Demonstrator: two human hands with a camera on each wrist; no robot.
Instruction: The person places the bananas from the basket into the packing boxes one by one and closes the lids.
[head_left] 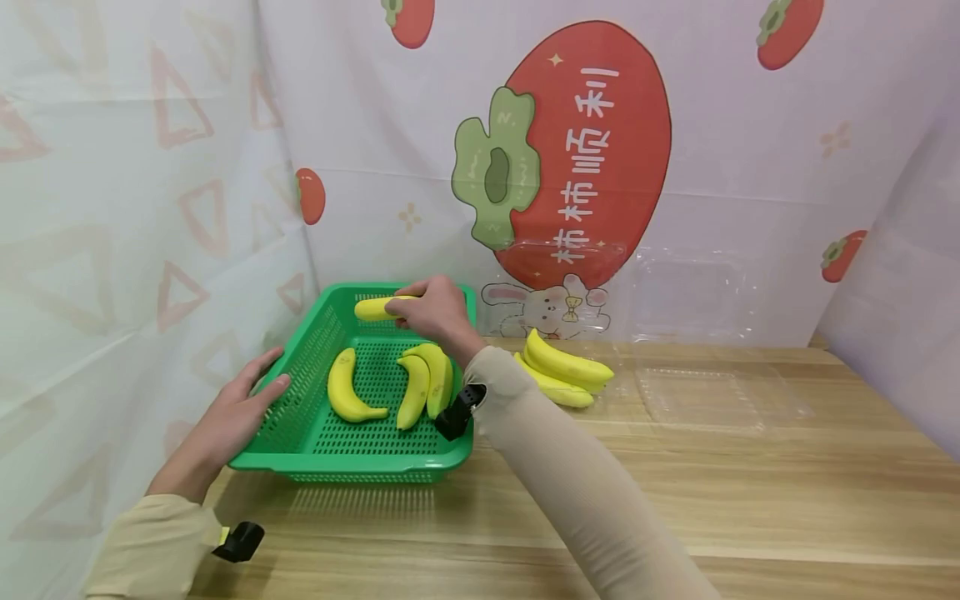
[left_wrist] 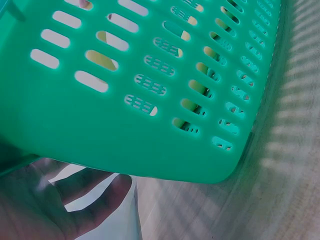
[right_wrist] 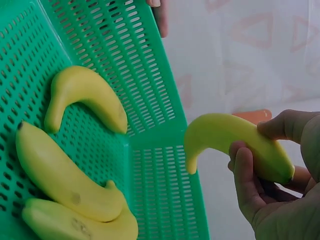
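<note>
Over the far end of a green plastic basket (head_left: pixel 352 462), my right hand (head_left: pixel 435 312) holds a yellow banana (head_left: pixel 372 309). The right wrist view shows the fingers and thumb pinching this banana (right_wrist: pixel 215 132) near one end, its curved other end sticking out free. My left hand (head_left: pixel 232 417) grips the basket's left rim, thumb at the top edge and fingers along the outer side; in the left wrist view the fingers (left_wrist: pixel 107 197) are at the edge of the slotted wall. Inside the basket lie a single banana (head_left: pixel 345 387) at left and two side by side (head_left: pixel 414 392) at right.
Right of the basket, two more bananas (head_left: pixel 566 367) lie on the wooden table (head_left: pixel 600 508), partly behind the right forearm. Clear plastic containers (head_left: pixel 697 392) with raised lids stand farther right. A printed cloth (head_left: pixel 375 125) hangs behind, another at the left.
</note>
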